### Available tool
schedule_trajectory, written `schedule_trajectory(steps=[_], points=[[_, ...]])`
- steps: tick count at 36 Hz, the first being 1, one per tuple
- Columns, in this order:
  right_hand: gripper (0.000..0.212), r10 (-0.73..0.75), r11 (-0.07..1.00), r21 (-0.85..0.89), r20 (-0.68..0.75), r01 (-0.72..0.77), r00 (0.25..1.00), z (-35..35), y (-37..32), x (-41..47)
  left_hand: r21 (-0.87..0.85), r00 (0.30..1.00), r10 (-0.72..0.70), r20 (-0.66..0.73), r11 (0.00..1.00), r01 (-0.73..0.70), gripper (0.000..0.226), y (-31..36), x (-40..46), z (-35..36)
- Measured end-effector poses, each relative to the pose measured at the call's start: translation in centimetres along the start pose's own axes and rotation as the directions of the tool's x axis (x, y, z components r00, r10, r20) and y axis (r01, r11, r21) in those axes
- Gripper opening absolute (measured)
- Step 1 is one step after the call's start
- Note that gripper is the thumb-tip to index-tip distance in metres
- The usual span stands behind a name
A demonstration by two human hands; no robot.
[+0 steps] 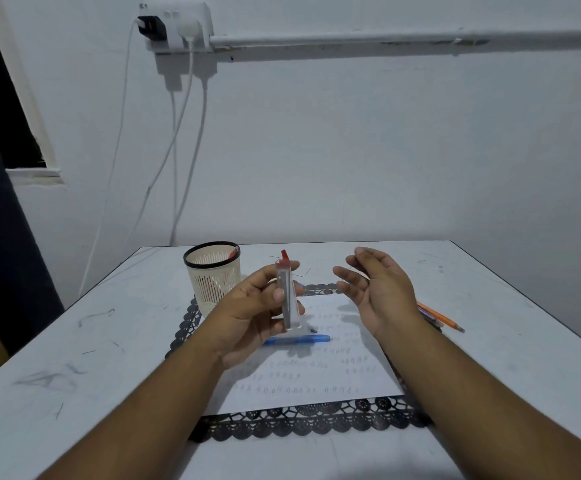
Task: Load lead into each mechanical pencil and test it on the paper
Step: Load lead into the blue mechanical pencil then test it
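Note:
My left hand [254,306] holds a clear lead case [287,299] upright above the paper, thumb on its front and fingers behind; its red cap [284,256] is at the top and dark leads show inside. My right hand [375,289] hovers to the right of the case with relaxed, slightly bent fingers and holds nothing. A blue mechanical pencil [299,340] lies on the white paper [303,375], which carries rows of small pencil marks. More pencils, one orange [443,317], lie to the right, partly hidden behind my right wrist.
The paper lies on a black lace mat [303,424] on a white table [91,341]. A cream slatted pencil cup [213,277] with a black rim stands at the mat's far left corner. White cables [178,161] hang down the wall behind.

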State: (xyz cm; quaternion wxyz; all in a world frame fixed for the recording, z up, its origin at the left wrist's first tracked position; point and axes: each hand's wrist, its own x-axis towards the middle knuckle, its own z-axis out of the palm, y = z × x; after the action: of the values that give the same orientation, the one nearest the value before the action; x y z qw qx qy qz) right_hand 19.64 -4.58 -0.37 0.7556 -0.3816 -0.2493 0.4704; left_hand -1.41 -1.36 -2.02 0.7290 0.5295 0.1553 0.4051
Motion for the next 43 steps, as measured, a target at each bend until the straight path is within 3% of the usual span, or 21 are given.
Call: schedule_trajectory(steps=[5, 9, 14, 18, 21, 24, 27, 30, 34, 38, 43], points=[[0.01, 0.006, 0.999, -0.046, 0.029, -0.004, 1.0, -0.1, 0.3, 0.3, -0.093, 0.999, -0.015, 0.048, 0.995, 0.019, 0.083, 0.3, -0.2, 0.1], [0.009, 0.027, 0.999, -0.042, 0.051, -0.025, 0.998, -0.2, 0.4, 0.5, -0.044, 1.0, -0.003, 0.021, 0.999, 0.004, 0.085, 0.3, 0.0, -0.2], [0.013, 0.057, 0.998, -0.021, 0.091, -0.055, 0.994, -0.4, 0.4, 0.6, 0.028, 0.993, 0.021, -0.116, 0.999, -0.018, 0.052, 0.7, 0.1, -0.4], [0.015, 0.069, 0.997, -0.034, 0.107, -0.066, 0.992, -0.5, 0.3, 0.7, 0.123, 0.97, 0.092, -0.225, 0.99, -0.066, 0.048, 0.7, 0.6, -0.8], [0.013, 0.075, 0.995, -0.078, 0.104, -0.067, 0.992, -0.6, 0.3, 0.7, 0.302, 0.946, 0.179, -0.27, 0.949, -0.093, 0.041, 0.4, 1.0, -1.8], [0.01, 0.083, 0.99, -0.122, 0.109, -0.07, 0.991, -0.7, 0.3, 0.8, 0.649, 0.938, 0.291, -0.191, 0.754, -0.102, 0.038, 0.1, 1.0, -2.7], [0.008, 0.084, 0.983, -0.173, 0.108, -0.064, 0.991, -0.8, 0.4, 0.8, 0.917, 0.931, 0.352, -0.1, 0.395, -0.051, 0.04, -0.2, 0.7, -2.7], [0.005, 0.082, 0.979, -0.194, 0.102, -0.061, 0.991, -0.8, 0.6, 1.0, 1.0, 0.929, 0.37, 0.02, 0.002, -0.022, 0.044, -0.6, 0.9, -3.0], [0.005, 0.074, 0.972, -0.229, 0.105, -0.049, 0.992, -1.0, 0.9, 1.4, 0.95, 0.937, 0.34, 0.081, -0.311, 0.031, 0.048, -1.7, 1.8, -3.4], [0.012, 0.061, 0.964, -0.264, 0.121, -0.027, 0.991, -1.0, 1.2, 1.5, 0.882, 0.951, 0.308, 0.022, -0.454, 0.127, 0.05, -2.5, 2.5, -3.7], [0.012, 0.032, 0.951, -0.309, 0.11, 0.004, 0.993, -1.2, 1.5, 1.5, 0.869, 0.94, 0.341, -0.014, -0.462, 0.18, 0.028, -3.6, 3.1, -4.1]])
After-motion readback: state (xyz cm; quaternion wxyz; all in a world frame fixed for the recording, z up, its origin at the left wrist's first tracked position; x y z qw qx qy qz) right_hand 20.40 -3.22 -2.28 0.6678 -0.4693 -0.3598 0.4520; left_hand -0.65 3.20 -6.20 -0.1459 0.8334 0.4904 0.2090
